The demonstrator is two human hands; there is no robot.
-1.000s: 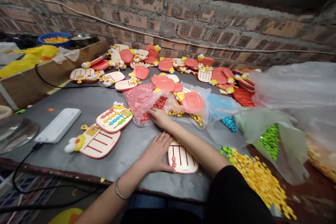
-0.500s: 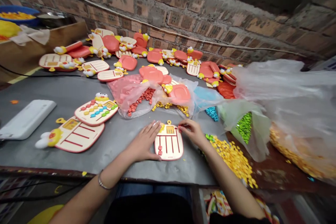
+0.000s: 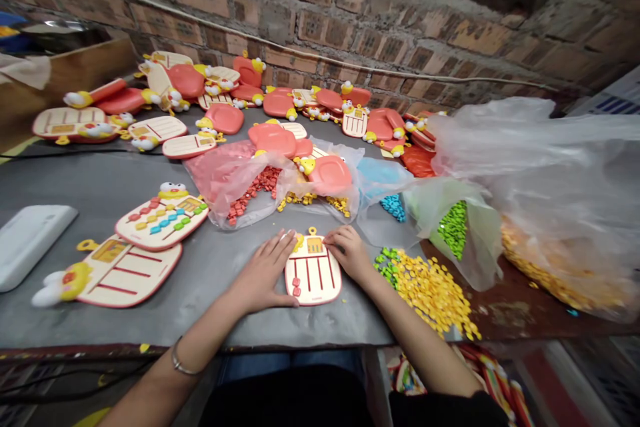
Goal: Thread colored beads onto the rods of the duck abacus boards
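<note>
A cream toy board (image 3: 321, 279) with a red rim, slots and a yellow ring lies flat on the table before me. Two red beads (image 3: 296, 287) sit at the lower end of its left slot. My left hand (image 3: 263, 273) grips the board's left side, fingers over the yellow head at its top-left corner and thumb along the lower edge. At the upper right corner, my right hand (image 3: 350, 252) has its thumb and fingers pinched together by the slots' top ends. Whatever is between those fingertips is hidden.
A bead-filled board (image 3: 163, 221) overlaps a board with bare slots (image 3: 125, 273) at left, near a white device (image 3: 33, 240). Loose yellow beads (image 3: 435, 293) lie right. Behind are bags of red beads (image 3: 255, 193), blue beads (image 3: 393, 207) and green beads (image 3: 453, 230), with piled boards (image 3: 225, 119).
My right hand has moved in over the board's upper right corner; the red piece seen at its fingertips is now hidden. My left hand stays on the board. The view has shifted right.
</note>
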